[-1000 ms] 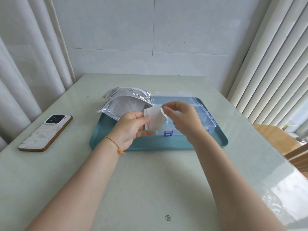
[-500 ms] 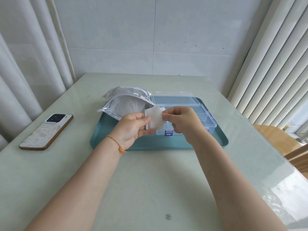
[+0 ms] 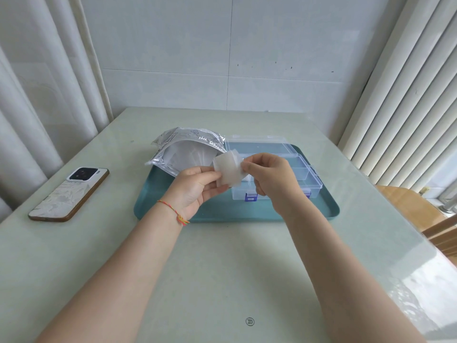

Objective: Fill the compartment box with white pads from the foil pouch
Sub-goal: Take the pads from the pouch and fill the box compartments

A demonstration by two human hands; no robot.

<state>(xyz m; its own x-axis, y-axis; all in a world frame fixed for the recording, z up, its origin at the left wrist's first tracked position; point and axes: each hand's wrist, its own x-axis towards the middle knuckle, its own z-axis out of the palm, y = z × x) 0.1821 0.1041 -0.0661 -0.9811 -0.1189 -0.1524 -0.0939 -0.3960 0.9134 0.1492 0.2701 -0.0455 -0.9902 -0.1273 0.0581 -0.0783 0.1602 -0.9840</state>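
A small stack of white pads [image 3: 228,169] is held above the near-left corner of the clear compartment box [image 3: 294,169]. My left hand [image 3: 195,189] pinches the stack's lower left edge between thumb and fingers. My right hand [image 3: 268,177] pinches its right edge. The box stands open on the teal tray [image 3: 173,214], its lid laid back and its blue latches facing me. The compartments I can see hold nothing. Left of the box lies the silver foil pouch [image 3: 188,147], mouth open toward me, with more white pads showing inside.
A phone [image 3: 70,193] lies face down on the pale green table [image 3: 222,268], left of the tray. Curtains hang at the left, vertical blinds at the right. A wooden chair [image 3: 410,209] stands beyond the table's right edge.
Both hands have lifted the pad stack slightly up and away from me. The right fingers went from peeling a bent top pad to gripping the stack's right edge.
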